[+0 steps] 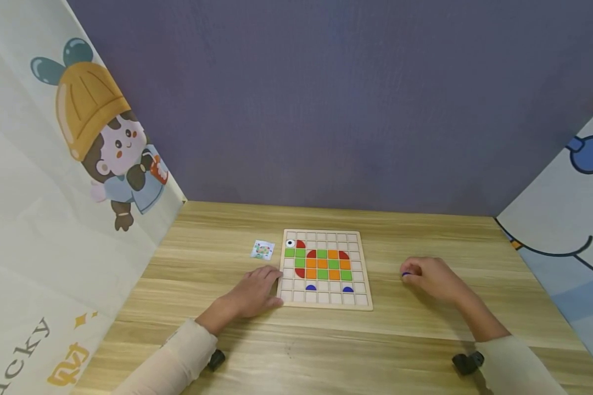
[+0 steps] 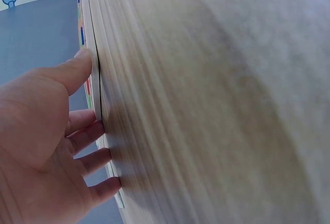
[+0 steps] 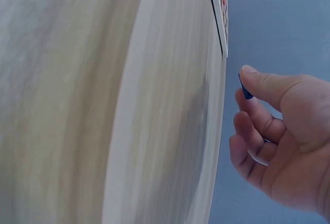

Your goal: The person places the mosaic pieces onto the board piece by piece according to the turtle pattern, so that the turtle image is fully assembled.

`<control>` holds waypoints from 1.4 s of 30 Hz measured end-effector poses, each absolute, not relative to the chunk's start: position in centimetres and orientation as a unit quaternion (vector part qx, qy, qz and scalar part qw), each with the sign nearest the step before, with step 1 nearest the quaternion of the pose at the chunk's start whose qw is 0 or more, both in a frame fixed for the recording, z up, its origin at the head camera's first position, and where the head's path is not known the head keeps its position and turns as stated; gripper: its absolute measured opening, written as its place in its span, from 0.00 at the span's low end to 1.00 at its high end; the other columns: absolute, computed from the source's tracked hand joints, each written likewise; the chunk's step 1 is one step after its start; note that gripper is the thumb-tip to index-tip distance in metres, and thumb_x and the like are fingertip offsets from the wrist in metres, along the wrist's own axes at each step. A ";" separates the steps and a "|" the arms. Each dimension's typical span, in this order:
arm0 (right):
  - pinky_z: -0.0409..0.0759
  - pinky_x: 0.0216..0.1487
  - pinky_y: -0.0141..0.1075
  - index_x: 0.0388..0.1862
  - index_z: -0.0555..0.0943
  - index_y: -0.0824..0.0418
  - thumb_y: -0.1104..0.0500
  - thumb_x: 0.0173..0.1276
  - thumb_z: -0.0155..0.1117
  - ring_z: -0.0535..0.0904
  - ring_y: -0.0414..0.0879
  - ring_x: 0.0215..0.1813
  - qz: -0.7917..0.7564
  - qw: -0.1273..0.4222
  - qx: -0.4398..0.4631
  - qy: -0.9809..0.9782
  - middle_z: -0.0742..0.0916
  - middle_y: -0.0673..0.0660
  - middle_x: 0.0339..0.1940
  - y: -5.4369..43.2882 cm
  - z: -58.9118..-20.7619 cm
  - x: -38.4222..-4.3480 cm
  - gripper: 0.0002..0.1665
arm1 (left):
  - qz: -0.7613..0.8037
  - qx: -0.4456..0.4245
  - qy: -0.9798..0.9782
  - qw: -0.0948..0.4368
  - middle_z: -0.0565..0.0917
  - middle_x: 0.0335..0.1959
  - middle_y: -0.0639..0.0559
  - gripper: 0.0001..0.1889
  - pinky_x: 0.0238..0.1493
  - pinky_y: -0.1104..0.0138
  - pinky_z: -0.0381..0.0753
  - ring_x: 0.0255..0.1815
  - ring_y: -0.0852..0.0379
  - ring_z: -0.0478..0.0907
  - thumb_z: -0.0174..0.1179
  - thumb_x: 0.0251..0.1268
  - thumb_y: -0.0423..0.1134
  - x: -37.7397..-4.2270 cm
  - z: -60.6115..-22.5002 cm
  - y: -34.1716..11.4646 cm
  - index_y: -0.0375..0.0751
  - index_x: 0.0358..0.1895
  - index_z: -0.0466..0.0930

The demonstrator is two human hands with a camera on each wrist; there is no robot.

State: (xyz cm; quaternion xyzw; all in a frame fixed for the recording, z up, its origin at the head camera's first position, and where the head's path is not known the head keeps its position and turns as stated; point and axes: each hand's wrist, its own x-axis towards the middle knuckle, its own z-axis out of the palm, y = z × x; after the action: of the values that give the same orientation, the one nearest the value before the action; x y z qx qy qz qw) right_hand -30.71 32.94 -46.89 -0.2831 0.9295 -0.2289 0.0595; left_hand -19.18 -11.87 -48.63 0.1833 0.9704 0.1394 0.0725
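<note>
A square wooden grid board lies on the table, with green, orange and red tiles forming an animal figure. A round eye tile sits near its upper left corner. Low on the board are two blue half-round tiles, one at the left and one at the right. The left hand rests at the board's left edge, its thumb near the lower corner and its fingers extended. Right of the board, the right hand pinches a small blue tile between thumb and index finger, above the table.
A small printed card lies left of the board on the wooden table. A dark panel rises behind the table. Printed walls stand on both sides, the left one showing a cartoon figure.
</note>
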 end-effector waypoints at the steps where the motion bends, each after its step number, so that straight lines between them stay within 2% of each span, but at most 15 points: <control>1: 0.76 0.35 0.33 0.39 0.86 0.54 0.59 0.68 0.70 0.77 0.34 0.33 -0.228 0.061 -0.284 0.929 0.85 0.44 0.30 32.8 -46.9 -30.8 0.03 | 0.140 0.183 0.970 0.073 0.71 0.72 0.38 0.35 0.71 0.40 0.70 0.74 0.38 0.68 0.63 0.69 0.54 -19.2 -48.6 -11.9 0.35 0.71 0.69; 5: 0.80 0.37 0.35 0.40 0.86 0.56 0.58 0.68 0.70 0.82 0.38 0.36 -0.230 0.070 -0.278 0.930 0.88 0.46 0.32 32.0 -46.9 -31.0 0.04 | 0.138 0.184 0.971 0.073 0.71 0.72 0.38 0.35 0.70 0.40 0.71 0.74 0.38 0.68 0.63 0.70 0.54 -19.2 -48.6 -11.9 0.35 0.71 0.69; 12: 0.76 0.35 0.32 0.35 0.84 0.51 0.58 0.69 0.70 0.77 0.35 0.34 -0.240 0.070 -0.294 0.923 0.85 0.44 0.30 30.6 -47.2 -31.4 0.03 | 0.139 0.184 0.970 0.074 0.71 0.72 0.38 0.35 0.71 0.40 0.70 0.74 0.38 0.68 0.63 0.70 0.54 -19.2 -48.6 -11.9 0.35 0.71 0.69; 25: 0.80 0.40 0.36 0.40 0.84 0.54 0.57 0.73 0.65 0.81 0.40 0.38 -0.266 0.107 -0.267 0.920 0.88 0.47 0.34 27.6 -47.3 -32.0 0.03 | 0.141 0.185 0.970 0.076 0.71 0.72 0.37 0.35 0.72 0.40 0.70 0.74 0.38 0.67 0.63 0.70 0.53 -19.2 -48.2 -11.8 0.34 0.71 0.68; 31: 0.76 0.35 0.35 0.41 0.83 0.55 0.58 0.73 0.64 0.76 0.42 0.33 -0.294 0.124 -0.256 0.913 0.86 0.49 0.33 26.0 -47.4 -32.5 0.03 | 0.141 0.183 0.970 0.078 0.71 0.72 0.38 0.35 0.72 0.41 0.69 0.75 0.38 0.67 0.63 0.70 0.54 -19.2 -48.3 -11.9 0.35 0.72 0.68; 42: 0.75 0.37 0.35 0.38 0.83 0.54 0.58 0.72 0.65 0.76 0.44 0.34 -0.299 0.140 -0.257 0.908 0.85 0.49 0.31 24.2 -48.1 -33.5 0.02 | 0.139 0.186 0.970 0.078 0.71 0.72 0.38 0.35 0.72 0.41 0.69 0.75 0.39 0.67 0.63 0.70 0.54 -19.1 -48.4 -11.9 0.35 0.72 0.68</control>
State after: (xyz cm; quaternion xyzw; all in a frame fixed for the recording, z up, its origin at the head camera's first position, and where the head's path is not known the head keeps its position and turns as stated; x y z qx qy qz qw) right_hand -33.51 24.23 -48.10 -0.2567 0.9083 -0.2991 0.1399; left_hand -19.14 -11.87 -48.39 0.1855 0.9696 0.1394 0.0779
